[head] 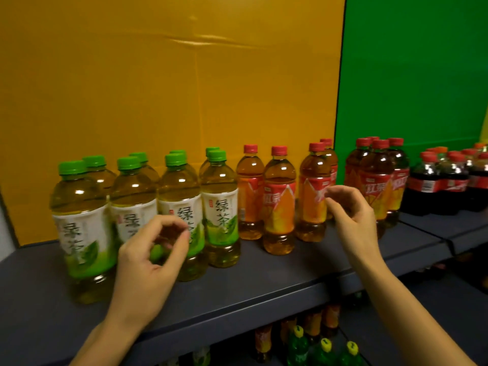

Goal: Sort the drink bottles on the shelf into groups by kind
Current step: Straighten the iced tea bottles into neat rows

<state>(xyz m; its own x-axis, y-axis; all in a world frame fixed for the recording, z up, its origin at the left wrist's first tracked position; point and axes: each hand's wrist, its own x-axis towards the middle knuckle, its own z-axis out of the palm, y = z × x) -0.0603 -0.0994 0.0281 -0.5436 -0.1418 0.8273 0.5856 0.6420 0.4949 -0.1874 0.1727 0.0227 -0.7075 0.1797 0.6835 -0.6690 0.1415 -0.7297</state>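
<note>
Green-capped clear plastic tea bottles (219,207) stand left of red-capped amber tea bottles (280,202) on the grey shelf (264,276). The left hand (150,262) and right hand (353,215) hover near them, fingers loosely curled, holding nothing.

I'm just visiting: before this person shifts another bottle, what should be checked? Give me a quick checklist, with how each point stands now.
1. green tea bottles together at the left: ok.
2. red tea bottles side by side, no other kind between them: ok.
3. cola bottles apart at the right: ok.
4. All of these upright: ok.
5. left hand and right hand empty: cannot tell, both curl close to labels.
6. Bare shelf in front for sliding: ok.
</note>
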